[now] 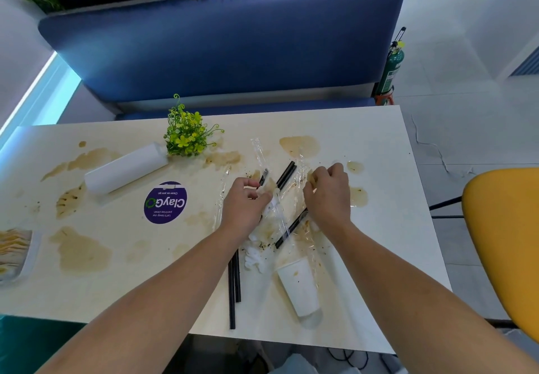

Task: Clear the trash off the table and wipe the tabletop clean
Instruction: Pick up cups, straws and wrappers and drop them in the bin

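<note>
Trash lies in the middle of the stained white table [379, 146]: clear plastic wrappers [258, 152], black straws [234, 283], crumpled white tissue [255, 258] and a tipped white paper cup [300, 289]. My left hand [243, 204] has its fingers curled, pinching a wrapper and tissue beside a black straw [285, 174]. My right hand [328, 193] is curled over the crinkled plastic to the right, gripping it. Another black straw [291, 228] lies under plastic between my wrists. Brown spill stains [81, 252] spread across the tabletop.
A white roll [125, 169] lies at the left beside a small yellow-green plant [186, 134]. A purple round sticker [165, 202] is on the table. A tray of napkins [13, 252] sits at the left edge. Blue bench [227, 47] behind, yellow chair [507, 242] right.
</note>
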Demonstrator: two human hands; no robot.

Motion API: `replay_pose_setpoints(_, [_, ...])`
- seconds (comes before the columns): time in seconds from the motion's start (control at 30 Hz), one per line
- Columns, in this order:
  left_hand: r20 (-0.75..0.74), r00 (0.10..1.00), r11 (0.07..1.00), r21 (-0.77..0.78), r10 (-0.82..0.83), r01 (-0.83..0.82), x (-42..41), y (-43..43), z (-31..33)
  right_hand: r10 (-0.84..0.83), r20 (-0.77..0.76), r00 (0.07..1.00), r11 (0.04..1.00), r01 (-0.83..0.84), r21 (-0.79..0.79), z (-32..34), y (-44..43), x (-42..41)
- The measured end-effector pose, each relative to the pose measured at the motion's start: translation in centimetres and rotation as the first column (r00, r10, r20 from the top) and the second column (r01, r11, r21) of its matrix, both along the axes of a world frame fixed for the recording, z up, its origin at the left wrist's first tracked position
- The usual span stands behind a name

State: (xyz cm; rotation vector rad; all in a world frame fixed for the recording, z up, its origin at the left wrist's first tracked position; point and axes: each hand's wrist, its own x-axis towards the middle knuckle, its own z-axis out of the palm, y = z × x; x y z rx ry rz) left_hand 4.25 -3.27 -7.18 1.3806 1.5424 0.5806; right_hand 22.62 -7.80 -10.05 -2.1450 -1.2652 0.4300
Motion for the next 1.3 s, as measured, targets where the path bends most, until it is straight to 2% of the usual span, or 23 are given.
replay_pose_setpoints(0.27, [0.022, 0.999, 0.999, 0.028, 0.035, -0.035, -0.9, -0.2, 1.9, 0.06, -0.059, 0.996, 0.997, -0.056, 0.06, 1.9, -0.5, -0.6])
replay_pose_setpoints(0.6, [0.078, 0.975, 0.975, 0.055, 0.209, -0.213, -6.7, -2.0, 4.7, 0.198, -0.123, 0.973, 0.973, -0.18, 0.141, 6.0, 0.8, -6.0])
replay_pose_setpoints(1.0, [0.056, 0.862, 0.86, 0.057, 0.504, -0.507, -20.7, -5.5, 6.4, 0.482, -0.164, 0.861, 0.873, -0.456, 0.173, 8.5, 3.3, -20.8])
replay_pose_setpoints(1.3, [0.06, 0.736, 0.735, 0.044, 0.675, -0.677, -34.5, -8.5, 7.0, 0.686, -0.129, 0.716, 0.728, -0.67, 0.148, 8.7, 4.4, -35.9])
